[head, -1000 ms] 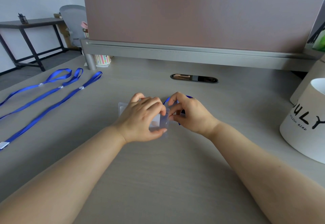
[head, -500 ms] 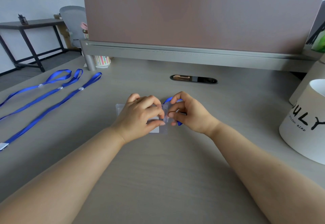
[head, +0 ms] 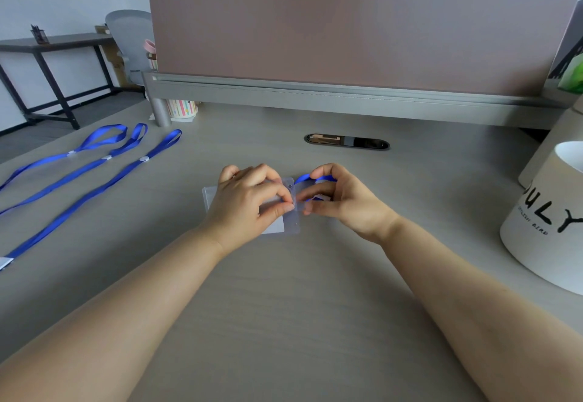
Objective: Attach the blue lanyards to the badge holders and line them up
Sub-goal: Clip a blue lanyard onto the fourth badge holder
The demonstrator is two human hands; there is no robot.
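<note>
Head view. At frame centre, both hands met over a clear badge holder (head: 276, 226) that lay flat on the grey desk (head: 284, 307). The left hand (head: 249, 203) covered most of the holder, fingers curled, thumb and forefinger pinched on the holder's right edge near its slot. The right hand (head: 344, 201) sat just right of it, fingers closed around the end of a blue lanyard (head: 310, 178), whose loop arched above the thumb. A white clip part showed between the right fingers; whether it had engaged the slot could not be determined. The fingertips of the two hands were touching or nearly touching at the holder's edge.

At left of frame, three more lanyards (head: 94, 187) lay stretched out side by side on the desk, well apart from the hands, loops toward the upper left. One white end piece (head: 4, 263) showed at the left edge.

A white tub (head: 542, 234) with black lettering stood at right. A cable port (head: 347, 142) sat above centre, below the pink divider (head: 347, 29).
</note>
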